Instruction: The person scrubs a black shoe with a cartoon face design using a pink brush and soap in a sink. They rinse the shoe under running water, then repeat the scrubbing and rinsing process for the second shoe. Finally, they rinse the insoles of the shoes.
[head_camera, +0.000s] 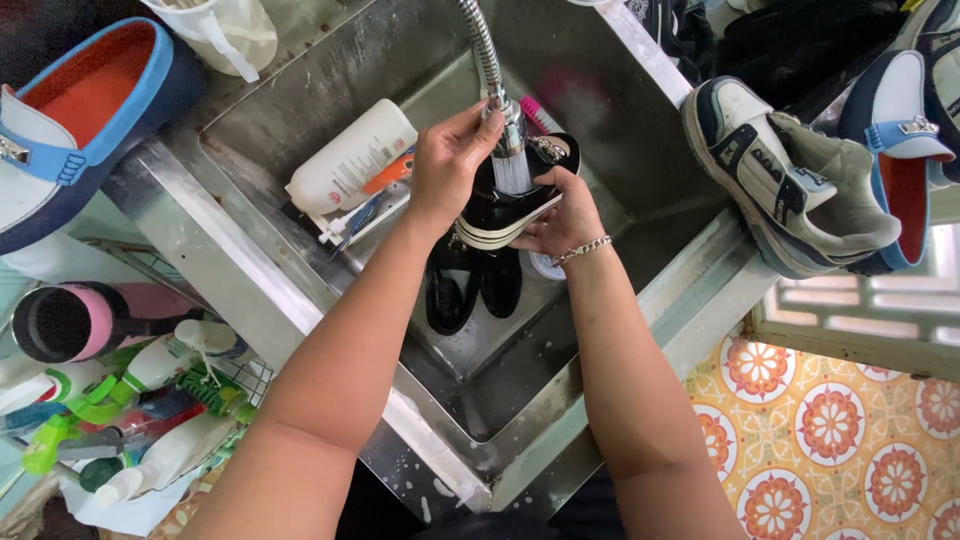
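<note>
Over the steel sink (640, 190), the right hand (567, 215) grips a black shoe (510, 205) under running water while the left hand (450, 160) clasps the faucet head (511, 135), its mate (470, 285) lying below, apparently unrinsed.

shoe: black glossy platform shoe (515, 205), thick black sole with white stripes, metal buckle on top
shoe pose: tilted, sole edge toward camera, held above the steel sink (600, 130) basin
shoe state: wet, water stream hitting upper
faucet head: chrome sprayer (510, 130) on flexible ribbed hose, running, directly above shoe
second shoe: black, glossy (470, 285), lying on sink floor below
</note>
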